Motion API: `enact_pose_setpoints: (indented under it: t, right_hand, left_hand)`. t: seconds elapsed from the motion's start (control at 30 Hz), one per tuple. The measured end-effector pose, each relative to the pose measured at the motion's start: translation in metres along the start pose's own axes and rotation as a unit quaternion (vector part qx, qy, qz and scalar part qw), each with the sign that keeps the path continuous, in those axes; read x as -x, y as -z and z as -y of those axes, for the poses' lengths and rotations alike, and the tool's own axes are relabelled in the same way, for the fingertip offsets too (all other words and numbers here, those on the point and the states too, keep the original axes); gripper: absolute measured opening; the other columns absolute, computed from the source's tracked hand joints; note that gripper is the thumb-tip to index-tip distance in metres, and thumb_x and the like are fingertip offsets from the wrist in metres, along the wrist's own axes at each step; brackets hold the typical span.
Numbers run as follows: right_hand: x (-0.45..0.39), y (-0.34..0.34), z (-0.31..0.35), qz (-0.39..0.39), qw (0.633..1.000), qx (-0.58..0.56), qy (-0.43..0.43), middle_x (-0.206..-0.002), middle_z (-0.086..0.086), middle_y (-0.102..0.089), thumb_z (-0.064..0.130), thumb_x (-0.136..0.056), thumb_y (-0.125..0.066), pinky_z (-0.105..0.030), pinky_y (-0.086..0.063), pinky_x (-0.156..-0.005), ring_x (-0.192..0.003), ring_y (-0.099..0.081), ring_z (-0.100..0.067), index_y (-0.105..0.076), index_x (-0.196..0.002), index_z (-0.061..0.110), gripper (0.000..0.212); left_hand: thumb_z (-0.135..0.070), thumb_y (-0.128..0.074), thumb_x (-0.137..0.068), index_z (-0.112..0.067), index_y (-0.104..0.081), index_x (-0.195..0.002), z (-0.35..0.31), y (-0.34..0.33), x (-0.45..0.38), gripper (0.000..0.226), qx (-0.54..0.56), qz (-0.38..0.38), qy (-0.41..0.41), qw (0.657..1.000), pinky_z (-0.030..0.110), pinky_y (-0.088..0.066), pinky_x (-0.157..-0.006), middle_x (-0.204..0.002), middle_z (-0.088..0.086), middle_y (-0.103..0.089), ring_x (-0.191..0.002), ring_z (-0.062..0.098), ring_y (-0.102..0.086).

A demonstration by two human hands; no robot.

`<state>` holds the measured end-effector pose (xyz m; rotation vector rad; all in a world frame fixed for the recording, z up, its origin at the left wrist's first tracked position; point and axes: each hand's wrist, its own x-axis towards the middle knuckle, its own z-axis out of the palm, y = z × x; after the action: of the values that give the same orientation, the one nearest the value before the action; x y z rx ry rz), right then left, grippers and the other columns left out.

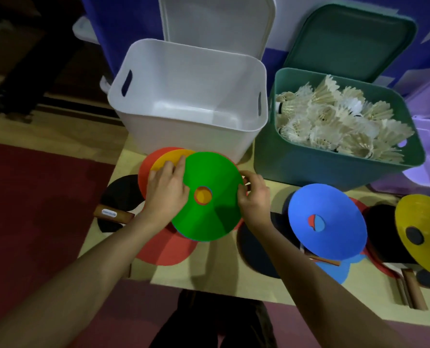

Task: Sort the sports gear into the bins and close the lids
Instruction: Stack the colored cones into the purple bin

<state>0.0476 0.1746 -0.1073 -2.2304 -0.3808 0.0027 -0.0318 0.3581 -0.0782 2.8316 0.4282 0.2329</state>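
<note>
Left hand (167,190) curled over the near-left edge of a green disc cone (210,197), fingers reaching onto a yellow cone (170,156) and an orange-red cone (146,169) fanned beneath. Right hand (252,197) pinching the green cone's right rim, fingers bent round the edge. Stack tilted, held just in front of an empty white bin (188,96), lid (216,23) propped behind. Green bin (309,169) to the right, already full of shuttlecocks (339,119). Blue cone (328,222), another yellow cone (422,232) and paddles (119,197) waiting on the table (214,267). Best, probably: square up the fanned cones, keep both grips firm, lift clear of the rim, lower flat into the white bin.
</note>
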Motion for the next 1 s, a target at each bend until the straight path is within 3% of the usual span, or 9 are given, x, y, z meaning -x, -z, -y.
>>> enact_pose_setpoints:
  t: [0.17,0.27,0.33,0.47,0.6,0.73,0.83,0.9,1.0]
  right_hand:
    - [-0.008,-0.031,0.015,0.065,0.998,0.017,-0.002,-0.106,-0.011,-0.060,0.002,-0.082,-0.056,-0.050,-0.043,-0.088,-0.096,-0.054,-0.028,-0.058,-0.113,0.007,0.031]
    - [-0.011,-0.040,0.013,0.067,0.994,0.073,-0.041,-0.107,-0.011,-0.056,0.005,-0.083,-0.056,-0.039,-0.033,-0.091,-0.101,-0.049,-0.029,-0.057,-0.108,0.007,0.025]
    - [-0.010,-0.044,0.011,0.064,0.991,0.090,-0.079,-0.111,-0.011,-0.050,0.007,-0.086,-0.053,-0.035,-0.028,-0.091,-0.105,-0.044,-0.027,-0.054,-0.108,0.008,0.022]
    - [-0.002,-0.052,0.008,0.073,0.991,0.003,-0.108,-0.108,-0.008,-0.049,0.008,-0.092,-0.044,-0.039,-0.037,-0.087,-0.097,-0.048,-0.026,-0.043,-0.105,0.018,0.016]
    - [-0.012,-0.060,0.026,0.035,0.990,-0.084,-0.105,-0.101,-0.011,-0.051,0.001,-0.090,-0.043,-0.032,-0.038,-0.075,-0.087,-0.049,-0.022,-0.041,-0.103,0.016,0.020]
    - [-0.019,-0.068,0.034,0.053,0.991,-0.059,-0.106,-0.096,-0.006,-0.056,0.004,-0.090,-0.041,-0.038,-0.042,-0.076,-0.086,-0.052,-0.028,-0.040,-0.104,0.022,0.023]
    - [-0.019,-0.065,0.029,0.054,0.995,0.023,-0.081,-0.108,-0.003,-0.052,0.006,-0.090,-0.048,-0.034,-0.029,-0.086,-0.099,-0.044,-0.022,-0.047,-0.113,0.014,0.024]
    - [-0.020,-0.063,0.023,0.058,0.993,0.050,-0.085,-0.118,-0.006,-0.050,0.009,-0.089,-0.051,-0.036,-0.028,-0.093,-0.108,-0.044,-0.025,-0.047,-0.115,0.016,0.027]
    - [-0.020,-0.062,0.019,0.110,0.986,0.004,-0.126,-0.095,-0.003,-0.061,0.008,-0.090,-0.049,-0.050,-0.042,-0.095,-0.092,-0.058,-0.028,-0.037,-0.108,0.030,0.030]
  left_hand:
    - [-0.004,-0.068,-0.065,0.003,-0.052,-0.126,0.033,0.001,0.007,0.063,-0.067,-0.036,0.048,0.996,0.045,-0.041,-0.073,-0.096,0.023,-0.054,-0.088,0.040,-0.051]
    - [-0.008,-0.073,-0.067,0.004,-0.050,-0.127,0.048,-0.001,0.009,0.065,-0.063,-0.015,0.086,0.994,0.049,-0.042,-0.080,-0.111,0.027,-0.053,-0.099,0.043,-0.050]
    - [-0.013,-0.072,-0.076,0.006,-0.047,-0.130,0.055,-0.005,0.009,0.063,-0.044,0.009,0.085,0.995,0.049,-0.044,-0.080,-0.110,0.026,-0.055,-0.097,0.043,-0.054]
    - [-0.015,-0.064,-0.084,0.008,-0.037,-0.136,0.055,-0.008,0.003,0.063,-0.031,0.044,0.082,0.995,0.046,-0.040,-0.083,-0.111,0.026,-0.054,-0.099,0.041,-0.053]
    - [-0.015,-0.057,-0.088,0.007,-0.032,-0.139,0.058,-0.012,-0.007,0.061,-0.025,0.065,0.108,0.992,0.043,-0.036,-0.091,-0.121,0.025,-0.051,-0.108,0.038,-0.050]
    - [-0.019,-0.061,-0.087,0.004,-0.037,-0.136,0.066,-0.014,-0.008,0.059,-0.013,0.070,0.117,0.991,0.044,-0.035,-0.091,-0.118,0.023,-0.053,-0.106,0.039,-0.051]
    - [-0.022,-0.061,-0.088,0.000,-0.036,-0.137,0.070,-0.014,-0.008,0.060,0.009,0.064,0.123,0.990,0.044,-0.033,-0.093,-0.119,0.021,-0.052,-0.109,0.038,-0.049]
    - [-0.021,-0.062,-0.088,-0.003,-0.035,-0.137,0.070,-0.012,-0.009,0.059,0.025,0.063,0.124,0.990,0.045,-0.033,-0.093,-0.119,0.020,-0.052,-0.109,0.038,-0.049]
    - [-0.020,-0.060,-0.089,-0.004,-0.034,-0.138,0.065,-0.008,-0.011,0.058,0.023,0.077,0.123,0.989,0.044,-0.033,-0.092,-0.119,0.020,-0.051,-0.109,0.039,-0.049]
